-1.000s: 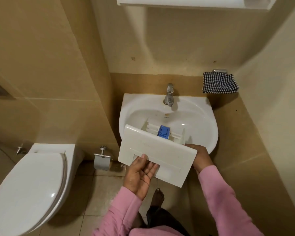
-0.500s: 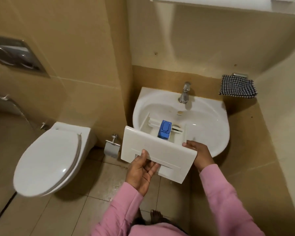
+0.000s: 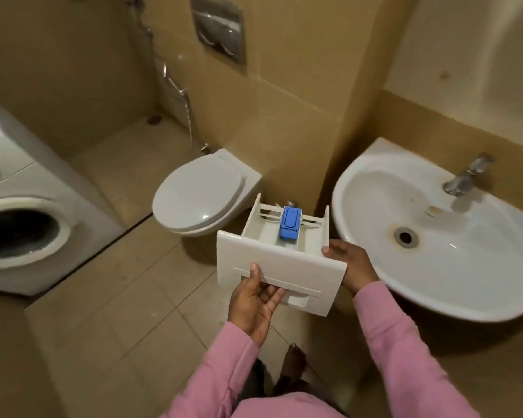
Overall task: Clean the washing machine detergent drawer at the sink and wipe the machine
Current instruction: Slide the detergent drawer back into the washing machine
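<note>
Detergent drawer (image 3: 278,267) is held level in mid-air over the floor, between toilet (image 3: 200,191) and sink (image 3: 360,188), open side up so residue likely stays in. Left hand (image 3: 255,300) pinches the front panel, fingers underneath. Right hand (image 3: 349,263) grasps the right side wall for balance.

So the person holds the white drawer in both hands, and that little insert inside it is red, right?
Not quite. The head view shows the insert is blue, not red. The rest stands: the left hand and the right hand both hold the white drawer.
</note>
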